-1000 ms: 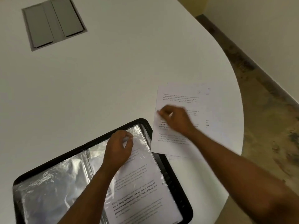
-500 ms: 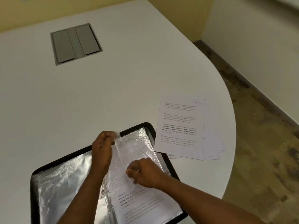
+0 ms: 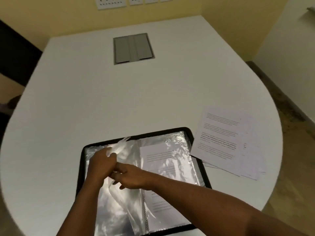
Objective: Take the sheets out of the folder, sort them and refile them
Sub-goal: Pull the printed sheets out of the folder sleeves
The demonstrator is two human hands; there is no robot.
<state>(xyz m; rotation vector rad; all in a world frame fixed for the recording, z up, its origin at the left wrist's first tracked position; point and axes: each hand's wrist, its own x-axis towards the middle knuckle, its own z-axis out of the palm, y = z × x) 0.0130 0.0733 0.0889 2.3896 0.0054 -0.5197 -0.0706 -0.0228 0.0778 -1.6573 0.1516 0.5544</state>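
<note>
— White table (image 3: 136, 103) first, since it fills nearly everything I see; it has a rounded edge on my right. What sits on it?

— A grey hatch (image 3: 133, 48) set into the top at the far end. Nearer me, the black-edged folder (image 3: 190, 133) lies open and flat, its clear plastic pockets shining.

— And the sheets?

— A loose stack of printed sheets (image 3: 221, 137) lies on the table just right of the folder, fanned a little, its near left corner touching or overlapping the folder's edge. One more printed page (image 3: 162, 155) sits inside the right-hand pocket.

— Your hands?

— Both are over the left half of the folder. My left hand (image 3: 100, 166) has its fingers curled round a clear pocket (image 3: 121, 147), which lifts up off the spine and crumples at the top. My right hand (image 3: 131, 178) reaches across from the right, close against the left one, fingers bent at that same plastic; whether they truly pinch it I cannot tell, for blur hides the tips.

— Anything smaller?

— White wall sockets (image 3: 112, 3) on the yellow wall beyond the table.
</note>
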